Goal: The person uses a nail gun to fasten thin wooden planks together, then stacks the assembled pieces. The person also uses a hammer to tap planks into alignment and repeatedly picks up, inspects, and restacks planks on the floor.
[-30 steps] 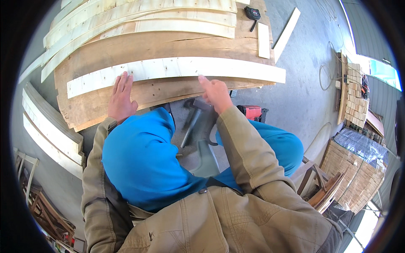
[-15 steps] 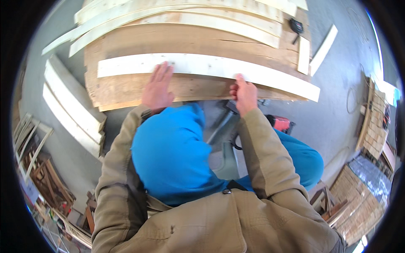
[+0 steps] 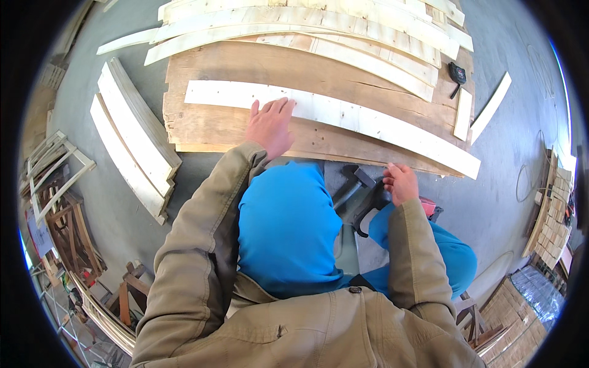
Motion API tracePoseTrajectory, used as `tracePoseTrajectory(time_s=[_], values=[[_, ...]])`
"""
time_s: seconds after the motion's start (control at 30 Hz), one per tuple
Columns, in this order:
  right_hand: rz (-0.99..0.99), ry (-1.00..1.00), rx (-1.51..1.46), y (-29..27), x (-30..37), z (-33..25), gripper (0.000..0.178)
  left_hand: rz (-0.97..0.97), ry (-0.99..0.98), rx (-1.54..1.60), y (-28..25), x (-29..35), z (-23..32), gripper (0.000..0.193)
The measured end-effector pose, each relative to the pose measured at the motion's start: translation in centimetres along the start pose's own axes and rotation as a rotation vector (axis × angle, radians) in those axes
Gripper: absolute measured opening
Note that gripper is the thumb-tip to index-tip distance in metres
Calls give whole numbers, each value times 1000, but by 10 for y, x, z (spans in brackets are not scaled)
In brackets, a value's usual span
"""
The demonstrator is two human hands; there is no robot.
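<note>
A pale, gently curved wooden strip (image 3: 343, 115) lies across the near part of a brown wooden board (image 3: 270, 67). My left hand (image 3: 271, 127) rests on the strip left of its middle, fingers spread and fingertips on its face. By the board's near edge, my right hand (image 3: 402, 184) is off the strip with its fingers curled and thumb pressed in. What it holds, if anything, is too small to make out. Below that edge, near my knees, are a hammer (image 3: 358, 179) and a red power tool (image 3: 428, 207), partly hidden by my right arm.
Several curved strips (image 3: 307, 21) are piled at the board's far side. A black tape measure (image 3: 457, 72) sits at its right, near a short wooden piece (image 3: 463, 115). More curved pieces (image 3: 132, 129) stand stacked on the floor at left. Bundled wood blocks (image 3: 552, 230) are at far right.
My right hand has come away from the strip's near edge, toward me and to the right. The left hand stays on the strip in about the same spot. The whole view has shifted.
</note>
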State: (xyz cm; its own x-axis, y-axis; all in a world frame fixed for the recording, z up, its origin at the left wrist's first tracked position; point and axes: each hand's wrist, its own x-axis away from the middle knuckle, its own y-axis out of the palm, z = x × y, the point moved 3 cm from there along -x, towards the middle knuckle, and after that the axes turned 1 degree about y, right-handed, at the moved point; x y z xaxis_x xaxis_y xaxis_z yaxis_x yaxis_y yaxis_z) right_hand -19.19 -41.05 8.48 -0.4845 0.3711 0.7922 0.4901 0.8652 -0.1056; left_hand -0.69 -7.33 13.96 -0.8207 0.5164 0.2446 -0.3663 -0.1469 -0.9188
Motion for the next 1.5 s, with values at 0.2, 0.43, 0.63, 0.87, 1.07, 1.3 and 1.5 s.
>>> tracePoseTrajectory(time_s=[0.2,0.43,0.63,0.87,1.07,1.3,1.5], values=[[94,-200,381,-24,5,-26,48,56,129,-28,-8,-33,23,84],[337,-696,1293,-58,2,-100,104,-27,198,-76,10,-67,32,81],[248,-631,1591,-77,-33,-124,110,-67,173,-95,21,-79,27,60],[296,-732,1566,-81,-56,-111,84,-81,181,-92,15,-77,25,52],[248,-934,1538,-81,-17,-134,57,31,185,-34,-7,-51,21,53],[383,-1323,1553,-40,110,-200,62,402,160,-29,-79,25,-1,52],[502,-1688,1558,-10,254,-246,73,828,68,-9,-135,117,-5,58]])
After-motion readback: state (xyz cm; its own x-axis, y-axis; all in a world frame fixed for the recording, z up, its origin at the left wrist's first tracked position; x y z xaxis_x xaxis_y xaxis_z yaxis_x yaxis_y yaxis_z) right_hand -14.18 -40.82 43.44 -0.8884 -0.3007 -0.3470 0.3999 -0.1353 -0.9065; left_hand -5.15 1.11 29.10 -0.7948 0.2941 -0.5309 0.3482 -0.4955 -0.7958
